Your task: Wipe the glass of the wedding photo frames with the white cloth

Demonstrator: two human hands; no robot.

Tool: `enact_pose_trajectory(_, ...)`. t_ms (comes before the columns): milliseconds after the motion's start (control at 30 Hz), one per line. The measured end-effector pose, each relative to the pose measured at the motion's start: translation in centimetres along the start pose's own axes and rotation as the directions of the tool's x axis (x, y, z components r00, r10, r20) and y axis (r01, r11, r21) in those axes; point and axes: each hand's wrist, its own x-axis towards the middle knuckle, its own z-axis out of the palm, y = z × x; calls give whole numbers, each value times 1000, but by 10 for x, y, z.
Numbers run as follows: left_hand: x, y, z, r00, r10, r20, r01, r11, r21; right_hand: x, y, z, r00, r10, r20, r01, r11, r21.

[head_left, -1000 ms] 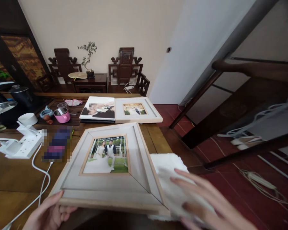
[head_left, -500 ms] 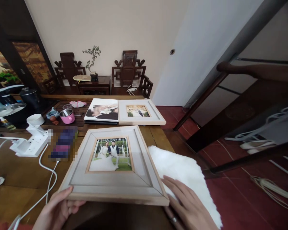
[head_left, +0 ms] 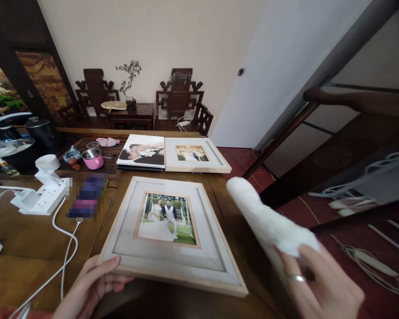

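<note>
Tabletop (head_left: pixel 29 239): brown wood, a white power strip (head_left: pixel 43 199) at left.
Wall side: carved armchairs (head_left: pixel 180 93) flank a bonsai (head_left: pixel 130 71); red tiled floor (head_left: pixel 382 301) at right.
Left hand (head_left: pixel 89 283): gripping the picture frame (head_left: pixel 173 258) by its near left corner, thumb on top.
Frame position: between both hands.
Right hand (head_left: pixel 326 283): ringed, grasping a white plush cloth (head_left: pixel 269 221).
Phone (head_left: pixel 88 195): screen blurred, unreadable.

From here, I can't read any text, label, brand or number on the held frame (head_left: pixel 166 253) or around it.
</note>
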Motion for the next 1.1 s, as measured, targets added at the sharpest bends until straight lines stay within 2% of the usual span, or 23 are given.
enact_pose_trajectory(67,1,-2,3,999,-46,16,45,999,29,2,-11,7,980,-197,11,197,980,42)
enact_pose_trajectory(100,1,-4,5,998,-63,24,62,997,49,3,-16,12,961,-270,54,267,962,62)
enact_pose_trajectory(167,1,-7,8,996,-84,40,79,992,95,7,-23,23,925,-334,178,320,942,102)
enact_pose_trajectory(267,3,-12,11,997,-55,59,45,987,157,11,-22,35,862,-327,387,323,943,78)
enact_pose_trajectory(367,6,-10,8,987,-15,162,-41,940,340,13,-11,44,795,-270,544,307,952,24)
enact_pose_trajectory(433,9,-3,4,971,14,237,-155,794,587,15,-5,48,756,-266,599,318,948,20)
enact_pose_trajectory(500,13,6,2,960,103,258,-275,495,824,20,0,51,712,-298,635,350,936,47)
enact_pose_trajectory(533,16,11,2,951,179,253,-301,339,891,24,2,53,692,-322,646,369,927,66)
enact_pose_trajectory(567,20,16,4,931,263,252,-311,216,926,28,3,54,676,-345,651,388,918,84)
enact_pose_trajectory(600,26,19,7,894,352,276,-344,148,927,33,4,56,667,-361,652,401,911,94)
enact_pose_trajectory(667,41,21,16,757,541,366,-482,84,872,45,4,60,678,-372,634,412,907,90)
enact_pose_trajectory(700,50,21,21,693,583,425,-557,58,829,50,3,63,691,-375,618,417,905,84)
enact_pose_trajectory(733,59,19,27,650,585,486,-620,38,783,56,2,67,700,-379,606,421,904,79)
enact_pose_trajectory(800,73,14,36,595,598,537,-684,26,729,64,-1,76,695,-383,609,430,900,75)
enact_pose_trajectory(967,86,7,45,522,643,560,-739,14,673,67,-9,96,610,-366,703,455,888,67)
enact_pose_trajectory(1100,102,12,47,421,656,627,-796,-64,602,69,-12,105,609,-345,714,458,888,39)
